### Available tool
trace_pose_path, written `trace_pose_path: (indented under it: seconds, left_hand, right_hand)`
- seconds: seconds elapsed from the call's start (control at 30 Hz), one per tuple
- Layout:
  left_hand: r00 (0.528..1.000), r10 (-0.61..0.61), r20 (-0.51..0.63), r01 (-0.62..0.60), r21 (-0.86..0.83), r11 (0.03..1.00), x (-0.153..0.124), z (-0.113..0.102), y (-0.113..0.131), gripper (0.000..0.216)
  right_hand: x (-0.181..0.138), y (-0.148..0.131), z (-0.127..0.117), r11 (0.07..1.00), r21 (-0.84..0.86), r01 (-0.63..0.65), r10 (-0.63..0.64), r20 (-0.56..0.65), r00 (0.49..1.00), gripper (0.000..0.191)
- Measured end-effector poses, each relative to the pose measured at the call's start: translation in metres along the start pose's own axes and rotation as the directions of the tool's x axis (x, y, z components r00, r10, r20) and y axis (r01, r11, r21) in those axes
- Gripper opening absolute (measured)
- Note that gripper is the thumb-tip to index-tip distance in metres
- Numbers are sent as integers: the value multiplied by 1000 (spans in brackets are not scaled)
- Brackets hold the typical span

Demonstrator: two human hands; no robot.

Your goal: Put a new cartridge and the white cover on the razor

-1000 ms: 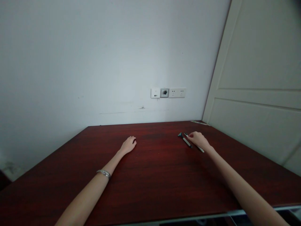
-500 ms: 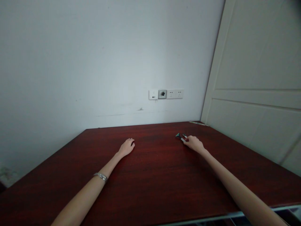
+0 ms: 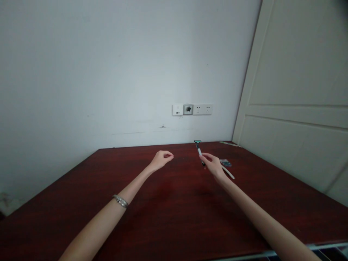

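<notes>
My right hand is raised above the dark red table and grips a razor by its handle, the green-edged head pointing up and away. My left hand hovers above the table to the left of it, fingers loosely curled, holding nothing. A thin white stick lies on the table just right of my right hand. A small blue-and-pink packet lies beside it. A silver bracelet sits on my left wrist.
A white wall with a row of sockets stands behind the table. A white door borders the table's right side. A pale strip lies at the far right corner. The table's near edge has a metal rim.
My right hand has closed on the razor and lifted it off the table, uncovering the packet and stick. My left hand has risen from the tabletop and moved right.
</notes>
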State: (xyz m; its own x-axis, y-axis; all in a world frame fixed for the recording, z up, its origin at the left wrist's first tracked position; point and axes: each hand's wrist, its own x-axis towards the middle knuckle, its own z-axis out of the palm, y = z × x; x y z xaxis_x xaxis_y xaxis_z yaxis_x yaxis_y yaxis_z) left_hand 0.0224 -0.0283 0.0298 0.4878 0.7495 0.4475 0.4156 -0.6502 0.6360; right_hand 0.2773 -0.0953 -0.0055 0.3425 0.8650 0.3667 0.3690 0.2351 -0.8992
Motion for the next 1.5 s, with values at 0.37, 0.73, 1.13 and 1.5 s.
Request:
trace_pose_path:
  seconds: [0.37, 0.73, 1.13, 1.5]
  left_hand:
    - [994, -62, -86, 56, -73, 996, 3, 38, 60, 43]
    - [980, -169, -108, 169, -10, 986, 0, 36, 61, 35]
    - [940, -340, -4, 332, 229, 915, -6, 9, 15, 30]
    - [923, -384, 37, 305, 538, 786, -5, 1, -50, 24]
  right_hand:
    - [-40, -32, 47, 965, 222, 136, -152, 56, 987, 41]
    - [-43, -29, 66, 969, 164, 187, -199, 61, 978, 27]
    - [-7, -15, -9, 841, -492, 225, -142, 200, 969, 21]
    - [15, 40, -103, 314, -949, 0, 230, 76, 970, 45]
